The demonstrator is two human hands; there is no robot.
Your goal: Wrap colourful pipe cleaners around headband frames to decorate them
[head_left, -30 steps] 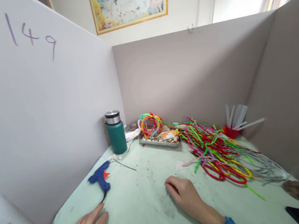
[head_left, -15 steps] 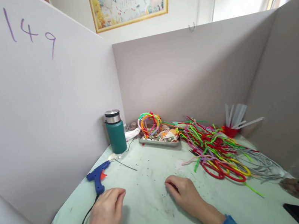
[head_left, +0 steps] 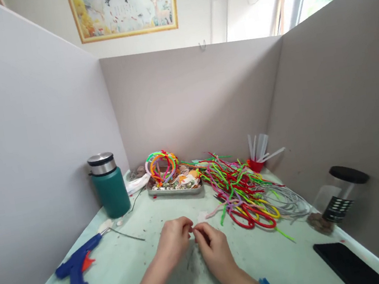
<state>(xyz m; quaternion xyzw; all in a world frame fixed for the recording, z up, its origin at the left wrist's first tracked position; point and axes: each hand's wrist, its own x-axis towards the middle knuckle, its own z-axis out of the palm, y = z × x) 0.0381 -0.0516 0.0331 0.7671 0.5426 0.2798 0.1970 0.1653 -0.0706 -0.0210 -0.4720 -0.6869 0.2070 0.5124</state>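
My left hand (head_left: 175, 241) and my right hand (head_left: 213, 246) meet over the middle of the pale green table, fingertips nearly touching. Both are closed in a pinch; whatever they hold, if anything, is too small to make out. Beyond them sits a metal tray (head_left: 179, 192) of small decorations, with colourful rings (head_left: 162, 168) on it. Right of the tray lies a heap of coloured pipe cleaners (head_left: 234, 178), with red-handled scissors (head_left: 265, 220) at its near edge. A blue glue gun (head_left: 75, 268) rests on the left.
A green bottle (head_left: 111, 192) stands at the back left. Glue sticks in a red cup (head_left: 257, 166) are at the back right. A clear jar with a black lid (head_left: 348, 175) leans at the right, near a black phone (head_left: 349, 263). Grey partitions (head_left: 190, 103) surround the table.
The view has turned to the right. My hands, apart before, have come together, and the left one has moved away from the glue gun.
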